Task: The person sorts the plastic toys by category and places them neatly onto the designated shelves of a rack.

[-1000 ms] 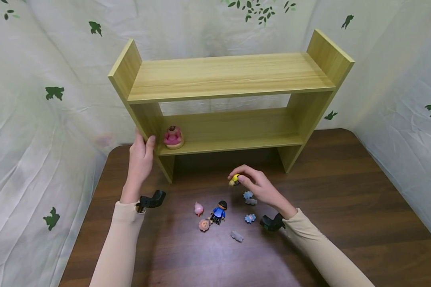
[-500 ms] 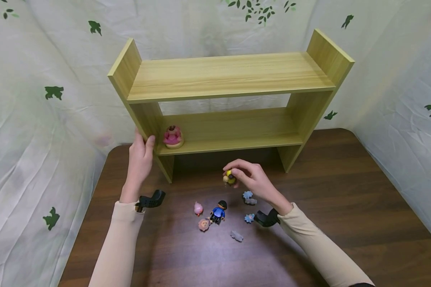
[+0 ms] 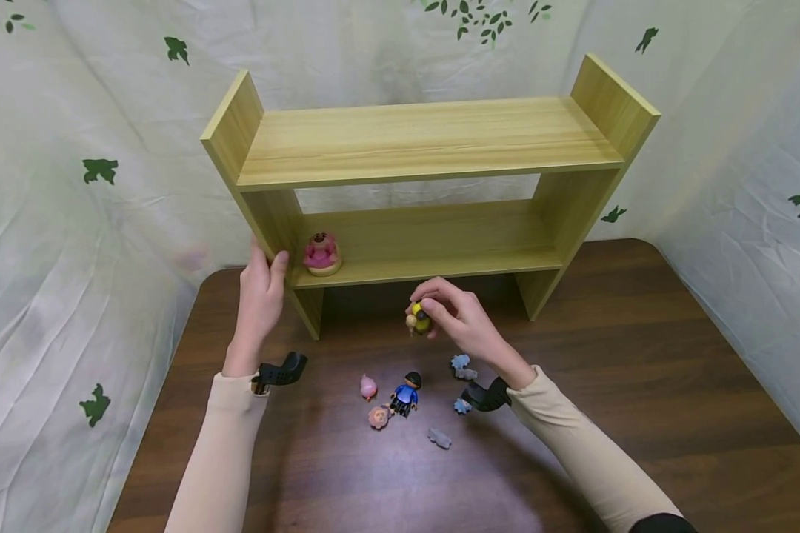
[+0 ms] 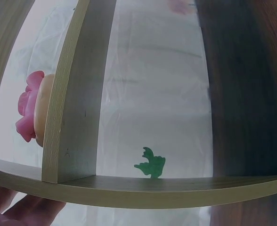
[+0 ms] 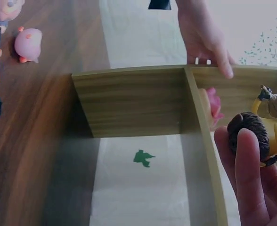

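Note:
My left hand [image 3: 260, 292] grips the left side panel of the yellow wooden shelf [image 3: 427, 144], its thumb near the front edge. Between the thumb and fingers of my right hand [image 3: 467, 326] is a small yellow toy figurine [image 3: 421, 323], held above the table in front of the shelf's lower board. The right wrist view shows the figurine [image 5: 272, 132] with a dark brown, textured head and a small tan lump on a raised arm. A pink bear figure [image 3: 321, 255] sits on a round base at the left end of the middle board.
On the brown table [image 3: 347, 488] lie a blue-clad toy man [image 3: 406, 396], a pink toy [image 3: 368, 387], a lion-like toy [image 3: 378, 417], a grey toy [image 3: 439, 438] and several small blue and grey toys [image 3: 461, 363]. White leaf-patterned cloth [image 3: 107, 244] surrounds the table.
My right hand has moved left and up toward the shelf with the figurine, which has turned a little in the fingers. The left hand stays on the side panel.

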The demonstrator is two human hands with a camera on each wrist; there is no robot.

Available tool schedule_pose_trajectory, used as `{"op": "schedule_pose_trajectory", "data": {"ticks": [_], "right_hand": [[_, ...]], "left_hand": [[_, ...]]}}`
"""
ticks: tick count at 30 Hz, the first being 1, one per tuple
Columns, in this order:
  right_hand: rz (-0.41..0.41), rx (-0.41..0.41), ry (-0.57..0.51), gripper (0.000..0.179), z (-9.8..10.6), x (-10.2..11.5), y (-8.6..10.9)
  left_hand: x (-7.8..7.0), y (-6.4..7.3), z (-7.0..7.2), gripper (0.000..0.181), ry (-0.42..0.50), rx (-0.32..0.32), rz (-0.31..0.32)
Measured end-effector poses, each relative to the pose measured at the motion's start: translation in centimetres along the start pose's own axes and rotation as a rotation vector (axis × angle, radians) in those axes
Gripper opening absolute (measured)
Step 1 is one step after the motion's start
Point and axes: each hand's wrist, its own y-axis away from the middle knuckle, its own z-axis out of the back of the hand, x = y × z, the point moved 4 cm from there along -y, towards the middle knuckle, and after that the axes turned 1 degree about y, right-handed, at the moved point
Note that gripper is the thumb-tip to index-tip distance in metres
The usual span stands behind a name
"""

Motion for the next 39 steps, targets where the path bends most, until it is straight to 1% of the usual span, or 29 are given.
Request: {"op": "schedule_pose_trajectory", "data": {"ticks": [6, 10, 17, 21, 23, 28, 31, 36, 39], "right_hand": [[-0.006, -0.041, -0.005, 0.016, 0.1, 0.3, -0.5], [-0.006, -0.044, -0.035, 0.018, 0.1, 0.2, -0.9], [-0.035, -0.036, -0.109, 0.028, 0.1, -2.4, -1.7], [-0.022, -0.031, -0.141, 0.031, 0.2, -2.5, -2.5], [-0.013, -0.034, -0.123, 0.031, 0.2, -2.4, -3.0], [0.017, -0.061, -0.026, 0.031, 0.3, -2.4, -4.7], [0.029, -0.068, -0.017, 0.031, 0.0, -2.5, -5.7], [0.018, -0.078, -0.013, 0.034, -0.5, -3.0, -7.4], [0.029, -0.079, -0.003, 0.035, -1.0, -3.1, -8.3]], "left_hand": [[0.1, 0.0, 0.0, 0.051, -0.003, 0.004, 0.009], [0.1, 0.0, -0.1, 0.051, -0.003, 0.004, 0.010], [0.0, 0.0, 0.0, 0.049, -0.002, 0.000, 0.008], [0.0, 0.1, 0.0, 0.049, -0.004, -0.002, 0.010], [0.0, 0.1, 0.0, 0.049, -0.006, -0.003, 0.009], [-0.1, 0.1, 0.0, 0.050, -0.008, -0.004, 0.002], [-0.1, 0.1, 0.0, 0.050, -0.008, -0.004, 0.002], [-0.1, 0.1, 0.0, 0.049, -0.004, -0.003, 0.010], [-0.1, 0.0, 0.0, 0.049, -0.003, -0.003, 0.009]]}}
